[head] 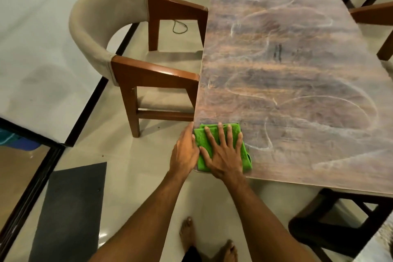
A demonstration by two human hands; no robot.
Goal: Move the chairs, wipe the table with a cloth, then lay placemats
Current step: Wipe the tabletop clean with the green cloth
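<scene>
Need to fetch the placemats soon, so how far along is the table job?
Mostly done: wipe streaks cover most of the table. In hand: the right hand presses the green cloth flat on the near corner, the left hand beside it at the edge. Left: no placemats are laid. The chair's arms meet the table's edge; moved or not, I cannot tell.

The wood-grain tabletop (297,59) shows pale curved wipe streaks; a folded green cloth (202,162) lies at its near left corner.

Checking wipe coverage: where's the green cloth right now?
Head view, lower centre: green cloth on the near-left corner of the table, pressed under the right hand, left hand at its edge.
</scene>
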